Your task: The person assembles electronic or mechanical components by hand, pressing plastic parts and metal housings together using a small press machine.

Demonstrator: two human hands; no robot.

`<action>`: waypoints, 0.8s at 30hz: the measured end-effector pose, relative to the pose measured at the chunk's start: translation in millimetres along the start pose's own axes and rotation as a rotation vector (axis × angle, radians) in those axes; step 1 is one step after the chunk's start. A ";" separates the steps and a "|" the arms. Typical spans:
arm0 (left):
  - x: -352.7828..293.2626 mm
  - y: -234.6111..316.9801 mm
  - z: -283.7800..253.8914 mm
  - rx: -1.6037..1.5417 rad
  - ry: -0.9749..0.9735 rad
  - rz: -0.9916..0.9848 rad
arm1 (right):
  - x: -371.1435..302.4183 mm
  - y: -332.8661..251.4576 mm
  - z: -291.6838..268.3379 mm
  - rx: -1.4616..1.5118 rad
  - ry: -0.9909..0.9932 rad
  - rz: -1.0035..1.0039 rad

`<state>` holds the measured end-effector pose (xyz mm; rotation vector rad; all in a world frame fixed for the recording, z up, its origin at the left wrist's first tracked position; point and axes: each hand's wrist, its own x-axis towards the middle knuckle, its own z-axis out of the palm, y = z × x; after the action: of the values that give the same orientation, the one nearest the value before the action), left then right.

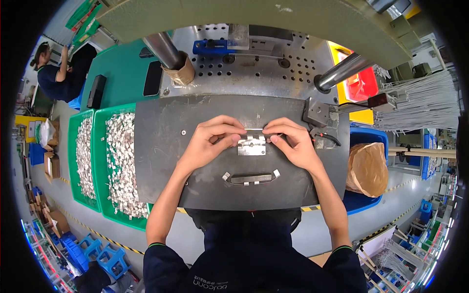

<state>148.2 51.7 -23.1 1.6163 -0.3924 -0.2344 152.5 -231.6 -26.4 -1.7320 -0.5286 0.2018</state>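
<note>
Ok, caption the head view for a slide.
Left hand and right hand at a small metal block on a dark plate, beside green bins.

Factory workshop, steel press (215,80), green parts bins (101,161)

Ends of bright strip (254,130) hidden by hands (207,142) (296,145), press frame (254,15) cut off at top, metal pieces (120,163) too small to tell

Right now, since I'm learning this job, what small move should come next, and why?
Perhaps nudge the slim piece squarely against the silver block: the left hand and right hand pinch its opposite ends at the block's far edge, though whether it's seated is unclear.
</note>
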 end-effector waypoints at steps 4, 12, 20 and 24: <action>-3.1 6.5 5.5 0.143 -0.020 0.052 | -2.6 -5.4 2.8 -0.055 -0.028 -0.060; -2.4 2.1 -2.8 0.366 -0.009 0.181 | -4.5 -0.3 13.0 -0.054 0.033 -0.072; -7.0 2.5 5.7 0.284 -0.044 0.086 | -5.1 0.0 13.1 -0.326 0.021 -0.141; -3.6 7.9 4.7 0.263 -0.099 0.034 | -4.0 -7.4 17.6 -0.504 0.123 -0.245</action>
<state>142.2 48.3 -16.0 1.8585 -0.5443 -0.2452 140.0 -216.9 -24.0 -2.1260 -0.7384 -0.2313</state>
